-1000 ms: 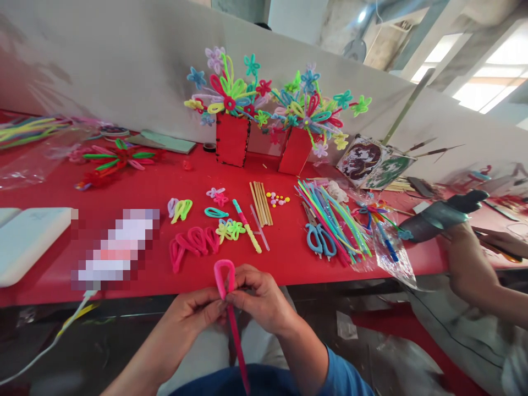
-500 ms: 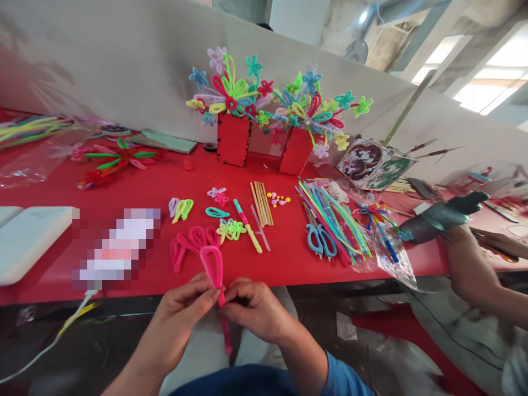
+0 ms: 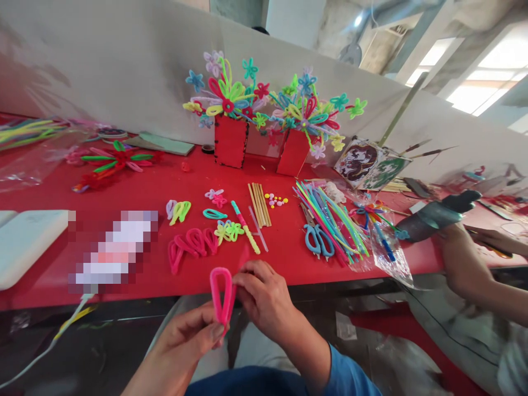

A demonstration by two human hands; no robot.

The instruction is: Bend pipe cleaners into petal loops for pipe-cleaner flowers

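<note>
A pink pipe cleaner [image 3: 214, 286] is bent into a narrow loop just in front of the table edge. At the base of the loop, my left hand [image 3: 192, 338] pinches it between thumb and fingers. My right hand [image 3: 266, 294] is closed on the pipe cleaner's free end beside the loop, with a blurred pink tip poking up past the fingers. Beyond my hands lie several finished pink loops [image 3: 196, 242], a yellow-green flower [image 3: 231, 232], a teal loop [image 3: 215, 214] and a pair of yellow-green and lilac loops [image 3: 180, 212].
Blue-handled scissors [image 3: 318, 240] lie beside a bundle of pipe cleaners [image 3: 334, 220]. Wooden sticks [image 3: 259, 204] and small beads [image 3: 275, 200] are near the middle. Two red vases [image 3: 231, 142] of pipe-cleaner flowers stand behind. At right, another person's arm [image 3: 466, 275] rests by a dark bottle [image 3: 431, 221].
The loop has come lower and slightly right with my left hand. My right hand has swung the tail from hanging below to pointing up beside the loop.
</note>
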